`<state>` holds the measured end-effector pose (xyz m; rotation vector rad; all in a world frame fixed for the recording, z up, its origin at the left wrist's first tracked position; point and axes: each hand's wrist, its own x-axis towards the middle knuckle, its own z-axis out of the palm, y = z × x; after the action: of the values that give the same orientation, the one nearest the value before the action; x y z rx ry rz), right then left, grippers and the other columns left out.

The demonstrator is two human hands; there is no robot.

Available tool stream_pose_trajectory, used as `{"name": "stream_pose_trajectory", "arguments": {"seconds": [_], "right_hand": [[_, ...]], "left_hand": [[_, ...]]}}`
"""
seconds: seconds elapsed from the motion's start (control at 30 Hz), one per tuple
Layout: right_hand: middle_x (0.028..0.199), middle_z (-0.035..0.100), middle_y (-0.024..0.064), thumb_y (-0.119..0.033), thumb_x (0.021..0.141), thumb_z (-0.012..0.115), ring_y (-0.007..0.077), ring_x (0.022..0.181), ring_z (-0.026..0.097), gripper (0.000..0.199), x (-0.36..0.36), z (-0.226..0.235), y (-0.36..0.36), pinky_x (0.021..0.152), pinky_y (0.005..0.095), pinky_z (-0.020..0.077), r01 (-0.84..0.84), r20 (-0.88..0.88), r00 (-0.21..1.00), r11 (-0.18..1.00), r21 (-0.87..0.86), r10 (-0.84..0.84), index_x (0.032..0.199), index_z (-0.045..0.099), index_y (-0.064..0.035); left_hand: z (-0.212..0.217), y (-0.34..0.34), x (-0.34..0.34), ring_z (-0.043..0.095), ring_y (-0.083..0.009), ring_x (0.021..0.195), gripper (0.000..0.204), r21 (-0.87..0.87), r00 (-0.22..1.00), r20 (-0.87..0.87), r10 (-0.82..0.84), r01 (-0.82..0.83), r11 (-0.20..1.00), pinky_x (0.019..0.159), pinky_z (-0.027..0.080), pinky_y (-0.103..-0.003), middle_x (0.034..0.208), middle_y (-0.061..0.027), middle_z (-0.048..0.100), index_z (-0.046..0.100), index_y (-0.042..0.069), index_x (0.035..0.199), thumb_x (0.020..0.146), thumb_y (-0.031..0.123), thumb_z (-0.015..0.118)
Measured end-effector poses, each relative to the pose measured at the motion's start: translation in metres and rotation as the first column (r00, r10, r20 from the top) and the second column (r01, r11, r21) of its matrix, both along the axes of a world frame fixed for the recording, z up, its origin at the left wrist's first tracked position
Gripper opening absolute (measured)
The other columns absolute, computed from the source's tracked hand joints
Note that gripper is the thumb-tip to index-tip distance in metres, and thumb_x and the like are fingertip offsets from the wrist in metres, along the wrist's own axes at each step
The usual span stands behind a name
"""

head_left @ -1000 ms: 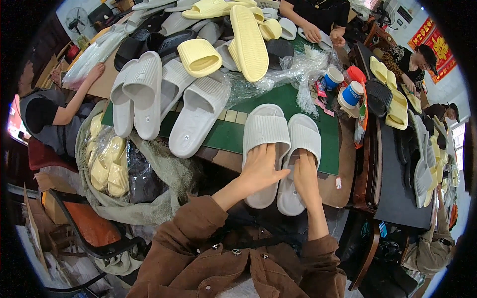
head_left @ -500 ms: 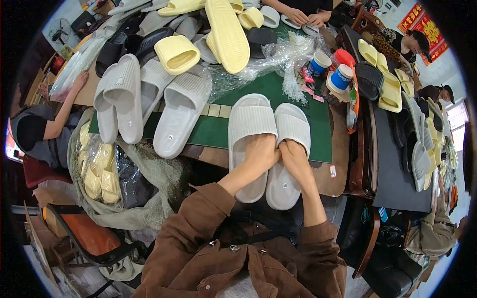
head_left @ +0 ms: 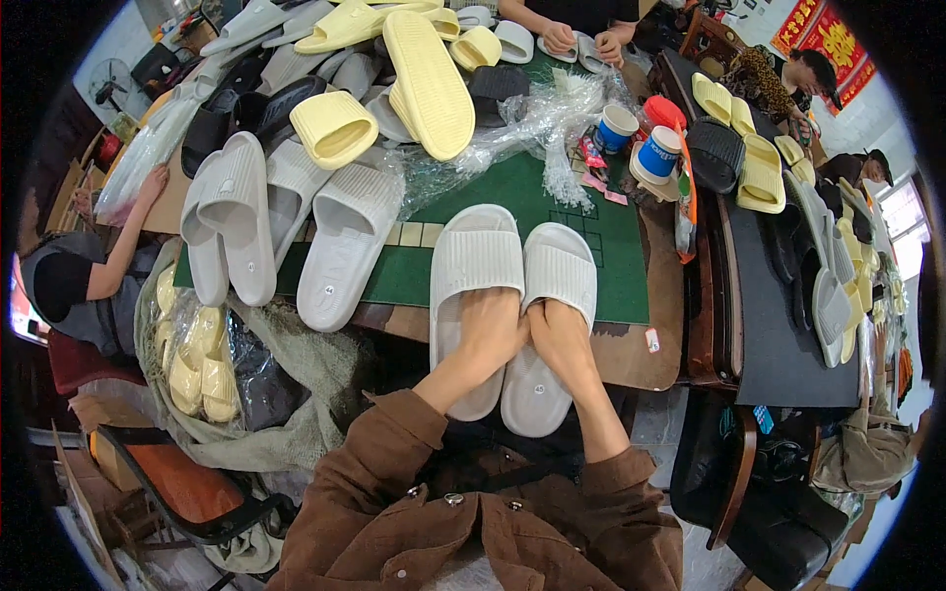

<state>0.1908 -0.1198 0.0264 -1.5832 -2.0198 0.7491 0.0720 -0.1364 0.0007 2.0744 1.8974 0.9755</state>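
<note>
Just at the near edge of the table, my two hands hold a pair of pale grey ribbed slide slippers side by side, toes pointing away from me. My left hand (head_left: 487,330) reaches under the strap of the left slipper (head_left: 477,258). Into the right slipper (head_left: 561,276) goes my right hand (head_left: 561,338), likewise under the strap. Both sets of fingers are hidden inside, and the hands nearly touch between the slippers. The heels jut over the table edge toward me. To the left, another grey slipper (head_left: 344,256) lies sole down.
Yellow (head_left: 431,89), grey and black slippers pile up at the back left. Crumpled clear plastic (head_left: 532,123) and paper cups (head_left: 658,153) lie beyond the green mat (head_left: 503,182). A sack (head_left: 296,384) holds bagged slippers on the left. A co-worker's hands (head_left: 581,44) handle slippers opposite.
The view has tilted slightly, so the table sits a little lower and left. The slippers have shifted slightly left with my hands still in them. The co-worker's hands opposite have moved a little.
</note>
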Motion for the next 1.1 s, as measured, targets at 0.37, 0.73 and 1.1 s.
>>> {"name": "stream_pose_trajectory", "arguments": {"seconds": [0.37,0.73,1.1], "right_hand": [[0.083,0.061,0.0316,-0.020,0.089,0.047,0.0465,0.079,0.059,0.032,-0.003,-0.010,-0.006,0.073,0.0512,0.0452,0.093,-0.062,0.994,0.992,0.084,-0.088,0.085,0.063,0.0073],[0.085,0.067,0.0164,-0.010,0.090,0.054,0.0288,0.076,0.065,0.019,0.038,0.048,-0.032,0.068,0.0325,0.0507,-0.166,-0.081,0.980,0.974,0.157,0.180,0.099,0.064,0.0046],[0.080,0.067,0.0133,-0.021,0.079,0.065,0.0287,0.077,0.066,0.019,0.005,0.033,0.097,0.068,0.0382,0.0503,-0.074,-0.019,0.997,0.994,0.084,0.076,0.088,0.068,-0.0038]], "left_hand": [[0.006,0.004,0.005,0.061,-0.0409,0.076,0.031,0.034,0.998,-0.006,0.063,-0.063,0.997,0.071,0.046,-0.049,0.081,-0.0238,0.062,0.061,-0.006,0.085,0.070,0.021,0.066],[0.010,0.000,0.006,0.058,-0.0427,0.090,0.032,-0.123,0.993,0.059,0.102,-0.094,0.988,0.086,0.040,-0.050,0.089,-0.0259,0.062,0.063,-0.007,0.090,0.075,0.021,0.066],[0.004,0.000,0.010,0.061,-0.0376,0.082,0.030,-0.018,0.990,-0.032,0.134,-0.134,0.991,0.080,0.044,-0.046,0.083,-0.0220,0.063,0.065,-0.004,0.086,0.075,0.024,0.067]]}}
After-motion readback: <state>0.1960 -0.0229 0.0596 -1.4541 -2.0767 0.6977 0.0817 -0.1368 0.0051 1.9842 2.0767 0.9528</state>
